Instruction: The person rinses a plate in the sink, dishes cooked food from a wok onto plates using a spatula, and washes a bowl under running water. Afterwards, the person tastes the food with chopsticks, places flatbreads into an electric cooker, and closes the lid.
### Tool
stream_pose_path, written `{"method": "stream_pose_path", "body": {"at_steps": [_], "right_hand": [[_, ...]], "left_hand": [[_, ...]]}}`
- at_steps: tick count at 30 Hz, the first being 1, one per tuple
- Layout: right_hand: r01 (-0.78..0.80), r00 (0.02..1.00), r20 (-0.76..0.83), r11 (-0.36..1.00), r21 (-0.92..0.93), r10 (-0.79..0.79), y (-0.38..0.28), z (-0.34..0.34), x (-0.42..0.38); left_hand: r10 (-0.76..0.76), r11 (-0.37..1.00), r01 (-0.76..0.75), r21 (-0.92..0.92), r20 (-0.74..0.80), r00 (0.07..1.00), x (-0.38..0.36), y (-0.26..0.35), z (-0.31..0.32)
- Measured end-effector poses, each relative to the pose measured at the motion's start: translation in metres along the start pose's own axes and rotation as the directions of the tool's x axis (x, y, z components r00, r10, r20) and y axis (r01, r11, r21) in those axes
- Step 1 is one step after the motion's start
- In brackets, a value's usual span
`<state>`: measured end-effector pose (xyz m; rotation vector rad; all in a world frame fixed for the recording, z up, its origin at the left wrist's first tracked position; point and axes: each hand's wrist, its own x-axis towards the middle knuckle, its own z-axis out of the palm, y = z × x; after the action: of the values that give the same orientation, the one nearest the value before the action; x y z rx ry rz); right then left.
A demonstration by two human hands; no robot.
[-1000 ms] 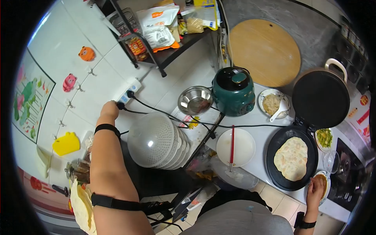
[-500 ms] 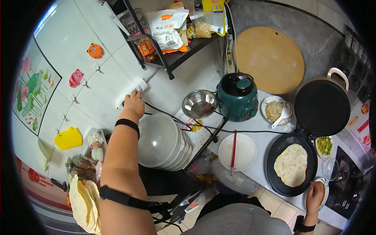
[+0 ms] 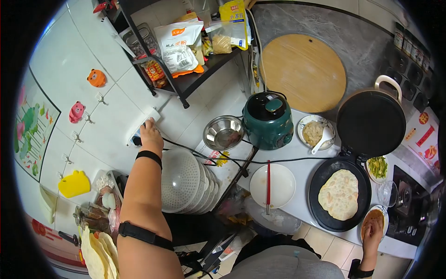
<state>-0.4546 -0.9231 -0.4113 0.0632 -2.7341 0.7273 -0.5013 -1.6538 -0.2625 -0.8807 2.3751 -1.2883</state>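
My left hand (image 3: 151,136) reaches to a white power socket (image 3: 151,114) on the tiled wall. Its fingers are closed around a plug there, mostly hidden, and a black cord (image 3: 186,148) runs from beneath the hand. At the lower right, my right hand (image 3: 371,233) is over a bowl of brownish contents (image 3: 382,215), fingers curled together; what they hold, if anything, is hidden. Beside that bowl, a flatbread (image 3: 339,194) with light brown spots lies in the black pan (image 3: 317,210) of an electric griddle, whose lid (image 3: 370,124) stands raised.
A white bowl (image 3: 258,188) with red chopsticks (image 3: 268,186) across it, a green appliance (image 3: 268,123), a steel bowl (image 3: 223,133) and a bowl with a spoon (image 3: 324,139) stand around. Stacked colanders (image 3: 179,179) sit under my left arm. A loaded shelf (image 3: 204,74) hangs above.
The view has shifted slightly, so most things appear further left. My left hand stays at the socket. My right hand has moved over the bowl, and more of its contents shows.
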Motion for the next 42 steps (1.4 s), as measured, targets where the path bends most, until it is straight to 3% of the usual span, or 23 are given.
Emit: {"method": "stream_pose_path", "body": {"at_steps": [4,6,10,13,15,21,24,25,26,27,28,29,30,31,32,33,34,36,37,38,40,41,42], "right_hand": [[-0.008,1.000,0.004,1.000,-0.017,0.008,0.000,-0.003,-0.002],[-0.164,0.981,0.112,0.985,0.055,0.158,-0.004,-0.007,-0.003],[0.000,0.996,-0.093,0.998,-0.059,-0.006,0.006,-0.005,-0.017],[-0.101,0.995,-0.006,0.986,0.132,0.102,0.024,-0.009,-0.023],[-0.037,0.998,0.047,0.991,0.131,0.031,0.038,-0.011,-0.022],[0.075,0.965,0.207,0.930,0.361,-0.159,0.005,-0.010,-0.001],[0.361,0.813,0.259,0.799,0.480,-0.522,-0.045,-0.008,0.004],[0.441,0.729,0.252,0.718,0.539,-0.637,-0.041,0.006,0.005],[0.503,0.639,0.235,0.628,0.593,-0.733,-0.038,0.021,0.004],[0.435,0.608,0.286,0.612,0.660,-0.741,-0.053,0.019,-0.003],[0.417,0.490,0.403,0.614,0.670,-0.773,-0.042,0.032,-0.006],[0.493,0.351,0.460,0.579,0.649,-0.815,-0.055,0.023,-0.008],[0.567,0.213,0.510,0.530,0.631,-0.834,-0.070,0.015,-0.013],[0.569,0.200,0.496,0.512,0.643,-0.845,-0.070,0.018,-0.019],[0.610,0.116,0.547,0.494,0.620,-0.829,-0.070,0.026,-0.026],[0.653,0.034,0.593,0.467,0.596,-0.805,-0.073,0.033,-0.030],[0.656,0.018,0.580,0.447,0.608,-0.815,-0.080,0.034,-0.031],[0.445,-0.125,0.501,0.403,0.799,-0.856,-0.098,0.033,-0.031],[0.276,-0.185,0.501,0.444,0.852,-0.845,-0.113,0.026,-0.030],[0.285,-0.194,0.492,0.431,0.856,-0.849,-0.128,0.020,-0.032],[-0.331,-0.190,0.562,0.591,0.735,-0.805,-0.152,0.012,-0.040],[-0.488,-0.153,0.596,0.585,0.648,-0.788,-0.157,0.022,-0.050],[-0.478,-0.152,0.592,0.583,0.657,-0.792,-0.163,0.028,-0.059]], "left_hand": [[0.019,0.998,-0.018,0.064,-0.012,1.000,0.002,-0.001,0.000],[0.042,0.995,-0.040,0.091,-0.021,0.999,0.002,-0.003,0.002],[0.000,0.989,0.024,0.145,-0.161,0.987,0.010,0.002,0.014],[0.048,0.999,-0.048,0.019,0.022,0.999,-0.004,-0.002,-0.017],[0.034,0.998,-0.030,-0.052,0.080,0.996,-0.015,0.001,-0.037],[0.014,0.931,-0.058,-0.360,-0.123,0.992,-0.099,0.024,-0.120],[-0.038,0.768,-0.192,-0.611,-0.343,0.938,-0.192,0.051,-0.168],[-0.188,0.733,-0.265,-0.626,-0.561,0.806,-0.217,0.079,-0.159],[-0.221,0.481,-0.437,-0.760,-0.588,0.778,-0.255,0.094,-0.164],[-0.164,0.449,-0.453,-0.770,-0.569,0.806,-0.291,0.116,-0.161],[-0.140,0.416,-0.517,-0.748,-0.615,0.776,-0.343,0.129,-0.161],[-0.113,0.322,-0.491,-0.810,-0.548,0.829,-0.379,0.156,-0.149],[0.131,0.476,-0.538,-0.695,-0.550,0.825,-0.422,0.167,-0.128],[0.216,0.341,-0.452,-0.824,-0.400,0.891,-0.460,0.191,-0.101],[0.343,0.314,-0.314,-0.896,-0.202,0.918,-0.492,0.197,-0.082],[0.449,0.227,-0.173,-0.958,-0.055,0.892,-0.522,0.202,-0.053],[0.625,0.350,-0.025,-0.936,0.214,0.751,-0.547,0.198,-0.034],[0.689,0.430,0.131,-0.894,0.418,0.592,-0.603,0.233,0.059],[0.624,0.325,0.427,-0.844,0.530,0.574,-0.636,0.252,0.107],[0.574,0.211,0.581,-0.786,0.581,0.577,-0.665,0.260,0.142],[0.532,0.251,0.761,-0.598,0.742,0.408,-0.714,0.278,0.191],[0.527,0.238,0.763,-0.601,0.740,0.418,-0.713,0.273,0.188],[0.605,0.208,0.801,-0.561,0.718,0.345,-0.716,0.270,0.181]]}}
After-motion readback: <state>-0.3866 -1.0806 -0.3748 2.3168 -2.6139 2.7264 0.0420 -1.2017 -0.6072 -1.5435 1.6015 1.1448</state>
